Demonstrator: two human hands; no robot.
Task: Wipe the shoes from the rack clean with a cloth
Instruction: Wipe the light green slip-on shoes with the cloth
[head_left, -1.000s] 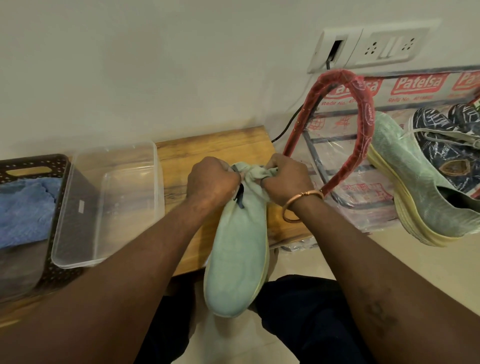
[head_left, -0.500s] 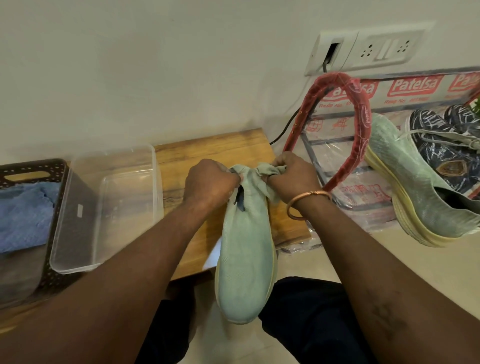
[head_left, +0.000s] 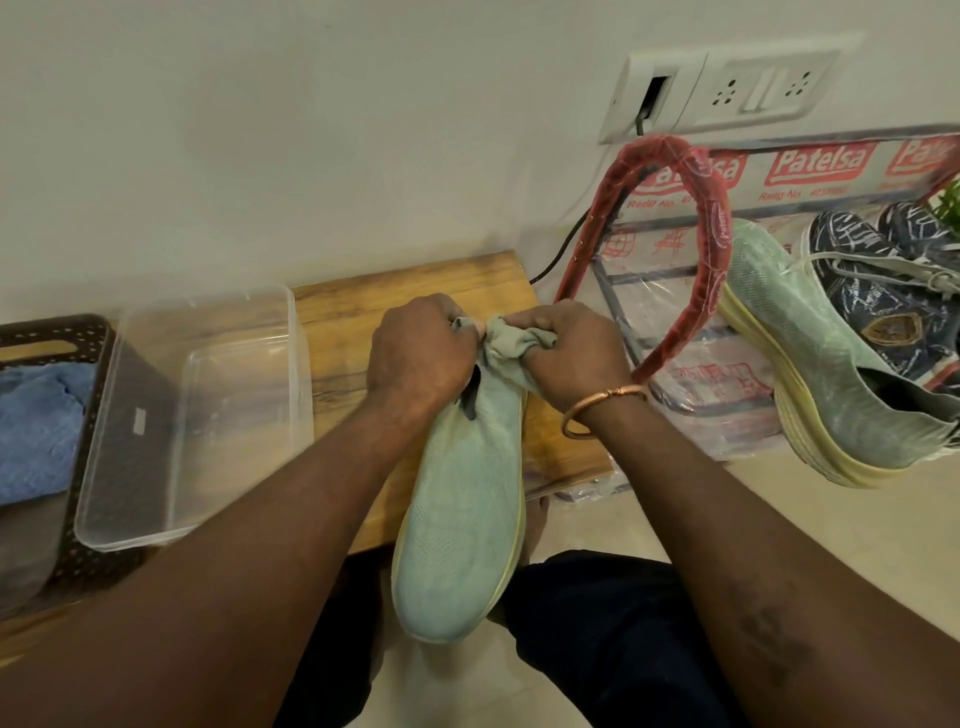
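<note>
Fingers (head_left: 543, 326) of left hand (head_left: 415, 358) and right hand (head_left: 574, 356) curled tight, pinching bunched collar of mint shoe (head_left: 462, 519), toe hanging past counter (head_left: 415, 280) front edge. Light, floppy knit; the sole is probably the firmer hold.

We are looking at a home: a plastic-wrapped shoe rack (head_left: 720, 244) is standing against a plain wall (head_left: 311, 130) beneath a switch-and-socket plate (head_left: 763, 88), sneakers (head_left: 810, 374) are lying on it, and a wooden bench (head_left: 415, 286) is carrying a clear tub (head_left: 208, 415) and a basket (head_left: 52, 332) holding a blue cloth (head_left: 36, 426).
</note>
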